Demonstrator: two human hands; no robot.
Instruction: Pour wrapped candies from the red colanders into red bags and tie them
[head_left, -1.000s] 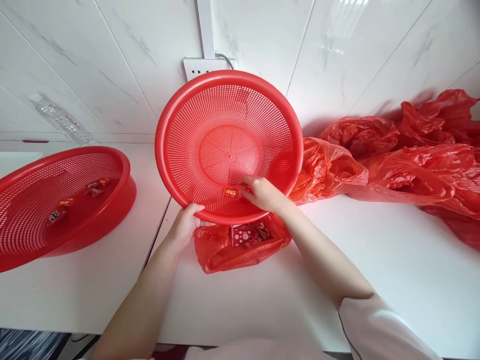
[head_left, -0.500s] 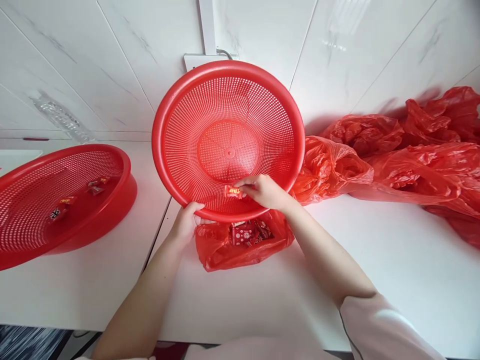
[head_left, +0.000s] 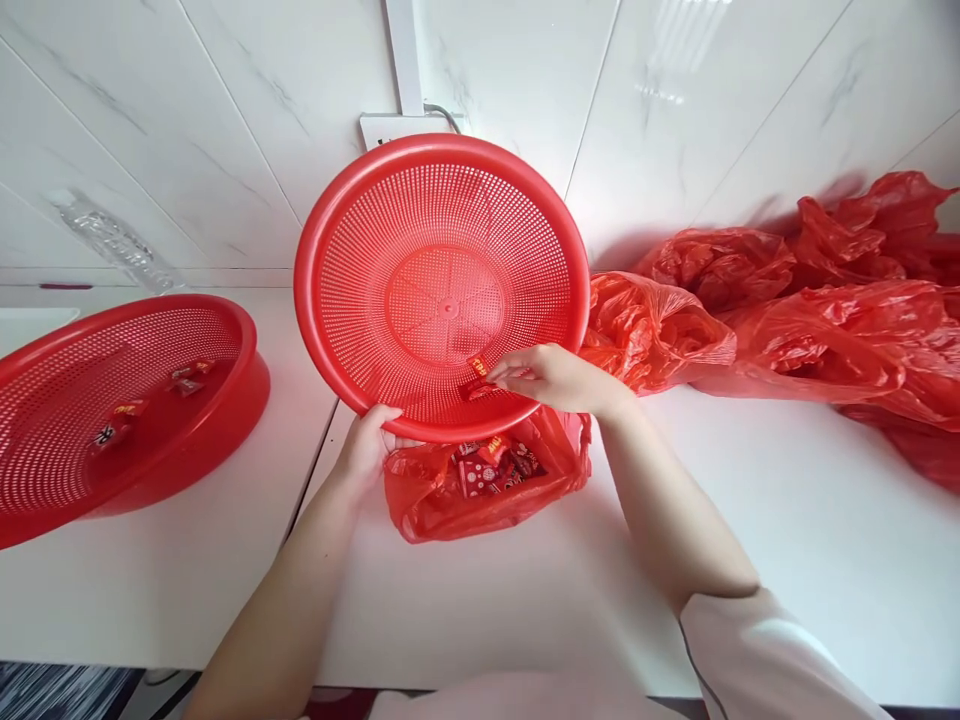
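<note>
A red mesh plastic basket [head_left: 442,185] is tilted toward me, its near rim over an open red plastic bag [head_left: 450,510]. My left hand [head_left: 367,445] grips this rim at the lower left, thumb on top and fingers beneath. Inside the basket, my right hand [head_left: 551,380] reaches in from the right with fingers stretched out. Its fingertips are beside a small red wrapped candy [head_left: 475,378] with yellow lettering; I see no firm hold on it. Several wrapped candies [head_left: 480,478] lie in the bag, one bright red-orange candy [head_left: 495,450] on top.
Another red basket [head_left: 240,400] leans at the left with a few wrapped candies inside. Several red plastic bags [head_left: 817,340] are heaped along the wall at the right. A clear plastic bottle [head_left: 120,240] and a white power strip [head_left: 375,128] are at the back.
My right hand has loosened its pinch on a candy and shifted right. A bright red-orange candy now shows in the bag. The basket appears slightly farther left; my left hand keeps its grip.
</note>
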